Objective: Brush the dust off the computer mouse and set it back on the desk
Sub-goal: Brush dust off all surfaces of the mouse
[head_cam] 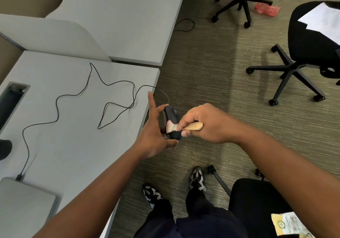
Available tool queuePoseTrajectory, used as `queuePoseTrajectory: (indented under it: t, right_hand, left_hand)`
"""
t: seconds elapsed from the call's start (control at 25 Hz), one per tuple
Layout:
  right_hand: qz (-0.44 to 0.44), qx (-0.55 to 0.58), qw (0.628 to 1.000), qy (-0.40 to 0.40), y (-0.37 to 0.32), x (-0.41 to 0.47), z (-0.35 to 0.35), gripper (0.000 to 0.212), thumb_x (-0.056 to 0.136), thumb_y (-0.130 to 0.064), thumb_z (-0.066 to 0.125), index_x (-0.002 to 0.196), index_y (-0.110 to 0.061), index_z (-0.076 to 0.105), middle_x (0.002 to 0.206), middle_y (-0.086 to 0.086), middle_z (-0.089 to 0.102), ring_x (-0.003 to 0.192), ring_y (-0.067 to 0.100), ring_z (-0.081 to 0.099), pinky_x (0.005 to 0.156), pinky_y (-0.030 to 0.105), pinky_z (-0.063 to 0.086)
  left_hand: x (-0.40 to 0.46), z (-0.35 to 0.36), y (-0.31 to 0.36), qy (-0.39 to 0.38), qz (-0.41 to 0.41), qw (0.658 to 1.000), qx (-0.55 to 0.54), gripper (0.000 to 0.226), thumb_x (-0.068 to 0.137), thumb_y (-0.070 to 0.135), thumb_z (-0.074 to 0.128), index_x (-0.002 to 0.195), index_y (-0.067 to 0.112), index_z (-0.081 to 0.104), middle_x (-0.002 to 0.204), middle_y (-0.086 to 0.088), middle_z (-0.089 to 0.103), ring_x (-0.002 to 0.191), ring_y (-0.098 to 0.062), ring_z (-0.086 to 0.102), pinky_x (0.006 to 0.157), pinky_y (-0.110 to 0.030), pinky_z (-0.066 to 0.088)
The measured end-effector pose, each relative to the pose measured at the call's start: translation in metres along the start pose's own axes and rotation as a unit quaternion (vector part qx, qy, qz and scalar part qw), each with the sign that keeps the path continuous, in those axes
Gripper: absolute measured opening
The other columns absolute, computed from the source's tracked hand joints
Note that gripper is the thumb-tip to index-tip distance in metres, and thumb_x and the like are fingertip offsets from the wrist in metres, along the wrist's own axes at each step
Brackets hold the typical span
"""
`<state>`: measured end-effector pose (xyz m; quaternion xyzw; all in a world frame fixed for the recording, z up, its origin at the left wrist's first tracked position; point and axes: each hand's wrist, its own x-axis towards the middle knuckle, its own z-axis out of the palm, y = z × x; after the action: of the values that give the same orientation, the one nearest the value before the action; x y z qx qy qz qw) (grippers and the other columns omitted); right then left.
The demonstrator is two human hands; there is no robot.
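Two bare hands work a black corded computer mouse (172,117) with a brush, just off the edge of the pale grey desk (73,142).

Largest first: the desk carries the mouse's thin black cable (81,94), looping toward a grey laptop (24,204) cut off at the corner. The left hand (156,136) grips the mouse from below, thumb curled under it, index finger straight and pointing away; its palm hides much of the mouse. The right hand (204,123) is clenched round the light wooden brush handle (193,126), whose pale bristles (172,127) press on the mouse's back; how the bristles join the handle is hard to make out.
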<state>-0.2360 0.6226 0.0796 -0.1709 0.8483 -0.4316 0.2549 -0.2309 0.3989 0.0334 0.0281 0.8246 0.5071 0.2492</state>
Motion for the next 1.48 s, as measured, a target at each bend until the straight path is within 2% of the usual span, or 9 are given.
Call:
queuePoseTrajectory:
  t: [0.16, 0.36, 0.52, 0.64, 0.88, 1.08, 1.2, 1.28, 1.48]
  right_hand:
    - [0.02, -0.033, 0.998, -0.048, 0.005, -0.007, -0.015, 0.016, 0.09, -0.022, 0.08, 0.101, -0.033, 0.081, 0.099, -0.014, 0.078, 0.091, -0.005, 0.067, 0.078, 0.015, 0.051]
    - [0.011, 0.118, 0.99, 0.075, 0.011, -0.004, -0.018, 0.014, 0.091, -0.016, 0.077, 0.098, -0.027, 0.082, 0.086, 0.002, 0.078, 0.065, 0.002, 0.059, 0.061, 0.016, 0.045]
    - [0.014, 0.151, 0.988, 0.035, 0.01, -0.002, -0.006, 0.017, 0.09, -0.011, 0.075, 0.096, -0.025, 0.082, 0.094, 0.006, 0.079, 0.068, 0.009, 0.061, 0.061, 0.022, 0.047]
    - [0.036, 0.15, 0.988, 0.018, 0.016, -0.005, -0.008, 0.023, 0.086, -0.005, 0.073, 0.087, -0.027, 0.082, 0.094, 0.011, 0.077, 0.067, 0.012, 0.059, 0.058, 0.027, 0.045]
    - [0.04, 0.154, 0.986, 0.058, 0.021, -0.007, -0.017, 0.024, 0.083, 0.0, 0.072, 0.085, -0.023, 0.081, 0.091, 0.014, 0.075, 0.062, 0.01, 0.055, 0.054, 0.026, 0.042]
    - [0.019, 0.21, 0.976, 0.055, 0.012, -0.007, -0.01, 0.012, 0.092, -0.006, 0.072, 0.094, -0.013, 0.081, 0.092, 0.027, 0.068, 0.058, 0.009, 0.049, 0.05, 0.019, 0.037]
    - [0.025, 0.217, 0.974, 0.055, 0.013, -0.007, -0.013, 0.018, 0.092, -0.001, 0.068, 0.092, -0.014, 0.081, 0.093, 0.036, 0.064, 0.06, 0.022, 0.047, 0.049, 0.024, 0.034]
    - [0.028, 0.217, 0.974, 0.054, 0.014, -0.009, -0.015, 0.02, 0.09, 0.0, 0.067, 0.089, -0.016, 0.081, 0.094, 0.04, 0.062, 0.063, 0.027, 0.045, 0.05, 0.03, 0.033]
    - [0.018, 0.229, 0.971, 0.069, 0.005, -0.011, -0.02, 0.018, 0.087, -0.005, 0.068, 0.094, -0.016, 0.08, 0.094, 0.037, 0.064, 0.067, 0.028, 0.047, 0.056, 0.039, 0.035]
  left_hand:
    - [0.002, -0.003, -0.004, 0.007, -0.003, 1.0, -0.009, 0.163, 0.067, -0.008, 0.093, 0.145, 0.071, -0.026, 0.166, 0.019, 0.027, 0.106, -0.029, 0.076, 0.074, -0.053, 0.067]
    - [0.004, -0.004, -0.006, -0.012, 0.004, 1.0, -0.01, 0.144, 0.069, -0.003, 0.094, 0.16, 0.059, 0.001, 0.165, 0.028, 0.022, 0.124, -0.022, 0.067, 0.079, -0.036, 0.066]
    - [0.009, -0.004, -0.012, -0.006, 0.025, 1.0, -0.001, 0.119, 0.07, -0.002, 0.094, 0.161, 0.042, 0.031, 0.162, 0.02, 0.028, 0.131, -0.03, 0.06, 0.083, -0.025, 0.063]
    - [0.01, -0.008, -0.015, 0.002, 0.018, 1.0, -0.018, 0.106, 0.069, -0.001, 0.095, 0.156, 0.033, 0.045, 0.163, 0.016, 0.029, 0.138, -0.026, 0.056, 0.093, -0.031, 0.063]
    - [0.012, -0.012, -0.016, 0.004, -0.007, 0.997, -0.073, 0.108, 0.057, 0.019, 0.1, 0.152, 0.035, 0.051, 0.161, 0.017, 0.037, 0.136, -0.032, 0.058, 0.096, -0.044, 0.063]
    - [0.01, -0.013, -0.008, 0.0, -0.01, 0.986, -0.167, 0.1, 0.058, 0.016, 0.096, 0.147, 0.034, 0.054, 0.149, 0.011, 0.054, 0.123, -0.031, 0.069, 0.09, -0.038, 0.064]
    - [0.009, -0.015, -0.009, 0.002, -0.016, 0.975, -0.221, 0.096, 0.062, 0.01, 0.099, 0.144, 0.033, 0.056, 0.141, 0.016, 0.061, 0.123, -0.032, 0.068, 0.097, -0.044, 0.061]
    - [0.009, -0.015, -0.01, 0.007, -0.024, 0.965, -0.261, 0.089, 0.067, 0.01, 0.096, 0.145, 0.027, 0.056, 0.144, 0.009, 0.06, 0.121, -0.03, 0.07, 0.099, -0.046, 0.06]
    - [0.01, -0.013, -0.004, 0.053, -0.038, 0.942, -0.33, 0.063, 0.081, 0.022, 0.074, 0.143, 0.018, 0.059, 0.148, -0.008, 0.055, 0.115, -0.023, 0.074, 0.08, -0.033, 0.064]
